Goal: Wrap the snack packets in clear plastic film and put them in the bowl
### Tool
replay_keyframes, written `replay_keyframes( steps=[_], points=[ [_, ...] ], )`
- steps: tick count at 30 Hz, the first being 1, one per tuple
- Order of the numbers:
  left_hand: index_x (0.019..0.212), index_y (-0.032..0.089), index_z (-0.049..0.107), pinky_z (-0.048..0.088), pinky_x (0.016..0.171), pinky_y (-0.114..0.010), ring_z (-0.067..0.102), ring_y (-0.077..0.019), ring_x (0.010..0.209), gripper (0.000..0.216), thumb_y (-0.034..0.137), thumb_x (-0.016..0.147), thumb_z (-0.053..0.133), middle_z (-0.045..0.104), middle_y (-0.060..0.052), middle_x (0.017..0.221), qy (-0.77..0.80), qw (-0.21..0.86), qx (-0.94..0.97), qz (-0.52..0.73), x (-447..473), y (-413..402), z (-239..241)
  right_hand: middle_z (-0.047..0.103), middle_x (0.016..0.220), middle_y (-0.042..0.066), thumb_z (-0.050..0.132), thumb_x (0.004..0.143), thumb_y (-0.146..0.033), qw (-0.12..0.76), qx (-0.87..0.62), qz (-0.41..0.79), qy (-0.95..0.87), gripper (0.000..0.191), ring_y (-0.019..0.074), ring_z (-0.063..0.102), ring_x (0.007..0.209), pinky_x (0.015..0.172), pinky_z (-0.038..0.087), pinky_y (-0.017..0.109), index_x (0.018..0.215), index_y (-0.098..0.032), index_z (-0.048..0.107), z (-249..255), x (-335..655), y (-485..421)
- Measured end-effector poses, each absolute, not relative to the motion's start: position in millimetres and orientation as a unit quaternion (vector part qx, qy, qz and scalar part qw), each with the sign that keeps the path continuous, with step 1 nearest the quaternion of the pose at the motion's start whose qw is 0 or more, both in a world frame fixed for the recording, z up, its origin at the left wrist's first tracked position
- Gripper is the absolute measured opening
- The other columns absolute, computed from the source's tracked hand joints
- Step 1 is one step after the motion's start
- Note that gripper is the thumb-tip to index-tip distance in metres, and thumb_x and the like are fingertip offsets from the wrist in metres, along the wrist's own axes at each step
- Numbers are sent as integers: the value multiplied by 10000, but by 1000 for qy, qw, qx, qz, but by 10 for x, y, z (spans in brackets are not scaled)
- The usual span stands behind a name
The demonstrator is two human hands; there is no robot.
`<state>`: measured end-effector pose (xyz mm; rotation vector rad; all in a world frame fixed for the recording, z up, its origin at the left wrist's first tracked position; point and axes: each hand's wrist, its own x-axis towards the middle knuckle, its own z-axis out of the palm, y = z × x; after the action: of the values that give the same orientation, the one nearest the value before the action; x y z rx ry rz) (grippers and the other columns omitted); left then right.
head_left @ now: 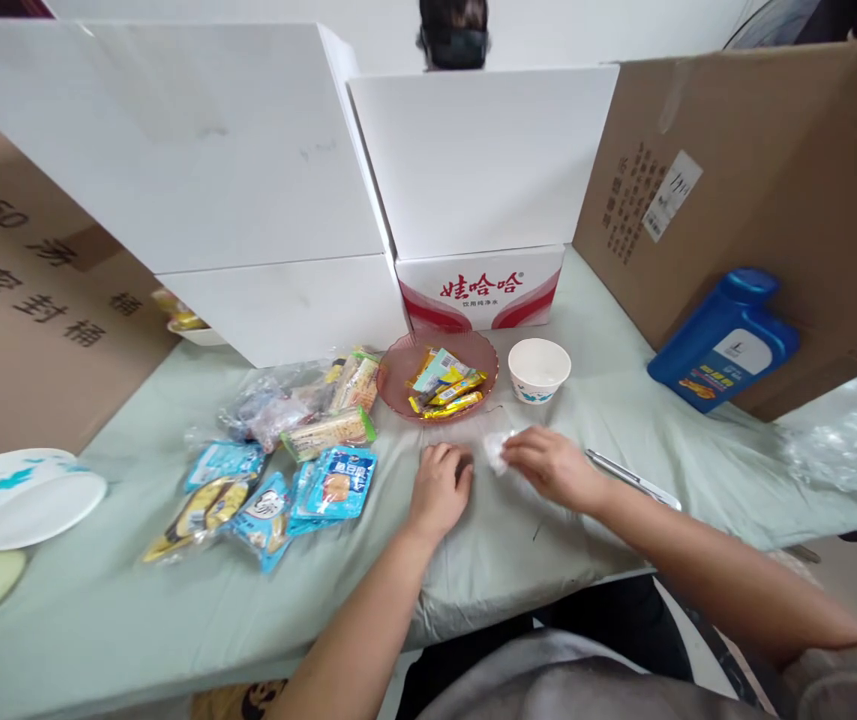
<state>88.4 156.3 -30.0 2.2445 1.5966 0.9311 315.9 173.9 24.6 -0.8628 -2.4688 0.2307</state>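
Observation:
In the head view, my right hand [557,468] pinches a small crumpled whitish piece [497,452] just above the cloth; whether it is tissue or thin plastic, I cannot tell. My left hand [439,490] rests on the cloth beside it, fingers loosely bent, thumb apart, nothing visible in it. Beyond both hands stands a pinkish clear plate [392,395] bearing several yellow-wrapped snacks [452,402]. A white paper bowl [539,372] with a blue-green pattern is right of the plate. Near my right wrist lies a silver pen-like item [632,478].
Several blue snack packets [338,482] and green-ended wrapped bars [329,432] lie left of my left hand. A patterned white dish [23,495] stands far left. White boxes [480,165] wall the back. A blue bottle [724,340] leans by a brown carton [743,180] on the right.

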Motion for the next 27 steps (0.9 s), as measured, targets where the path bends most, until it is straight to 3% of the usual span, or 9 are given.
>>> replay_keyframes(
  steps=[4, 6, 8, 10, 15, 19, 23, 25, 27],
  points=[
    [868, 198, 658, 489, 804, -411, 542, -245, 897, 104, 147, 835, 574, 623, -58, 887, 548, 102, 772, 305, 899, 1571, -294, 677, 1092, 124, 439, 976, -289, 322, -455, -8, -830, 289, 257, 575, 1044, 919, 462, 426, 1070, -213, 702, 732, 3383, 2304],
    [856, 204, 655, 487, 787, -404, 538, -241, 887, 101, 151, 839, 572, 620, -56, 883, 551, 100, 772, 301, 904, 1580, -288, 660, 1113, 142, 454, 961, -274, 231, -537, -25, -811, 302, 281, 545, 1086, 941, 438, 425, 1111, -182, 699, 881, 3399, 2612],
    [848, 206, 652, 482, 780, -402, 535, -238, 877, 94, 155, 844, 572, 618, -55, 877, 553, 101, 772, 296, 905, 1592, -284, 630, 1194, 140, 464, 943, -228, 72, -584, 6, -809, 325, 278, 520, 1151, 951, 422, 390, 1184, -182, 677, 921, 3348, 2887],
    [846, 205, 651, 476, 791, -400, 532, -236, 881, 95, 156, 850, 569, 614, -53, 873, 552, 109, 772, 294, 904, 1604, -281, 654, 1167, 120, 558, 873, -189, -30, -583, 51, -810, 280, 266, 570, 1089, 891, 440, 345, 1097, -198, 726, 872, 3258, 3102],
    [847, 185, 658, 474, 824, -392, 533, -234, 901, 90, 141, 846, 579, 615, -56, 874, 554, 131, 768, 292, 890, 1622, -272, 735, 952, 92, 698, 742, -169, -138, -568, 120, -802, 154, 244, 651, 869, 769, 450, 310, 869, -198, 781, 733, 3079, 3349],
    [842, 186, 662, 480, 830, -379, 543, -225, 903, 82, 148, 847, 590, 620, -56, 878, 557, 130, 769, 286, 894, 1625, -265, 732, 987, 108, 627, 815, -243, -121, -578, 113, -799, 199, 254, 653, 896, 757, 454, 320, 947, -184, 764, 862, 3117, 3233],
    [834, 189, 663, 491, 834, -354, 567, -211, 908, 69, 145, 832, 610, 626, -51, 881, 557, 127, 769, 287, 917, 1604, -230, 686, 1161, 106, 394, 946, -317, -19, -598, 69, -798, 362, 242, 635, 998, 779, 461, 329, 1142, -195, 673, 957, 3397, 2723],
    [871, 181, 664, 491, 855, -355, 576, -211, 933, 90, 140, 838, 591, 630, -66, 930, 566, 117, 760, 296, 876, 1575, -168, 717, 1067, 73, 439, 918, -375, 79, -598, 92, -792, 318, 218, 661, 894, 755, 481, 321, 1037, -219, 689, 869, 3642, 2354],
    [927, 171, 665, 474, 905, -391, 574, -235, 983, 123, 174, 853, 566, 630, -98, 1003, 608, 68, 723, 321, 752, 1525, -66, 734, 983, 61, 459, 896, -442, 96, -604, 131, -780, 324, 216, 672, 810, 725, 504, 333, 978, -235, 693, 673, 3938, 1978]
  ],
)
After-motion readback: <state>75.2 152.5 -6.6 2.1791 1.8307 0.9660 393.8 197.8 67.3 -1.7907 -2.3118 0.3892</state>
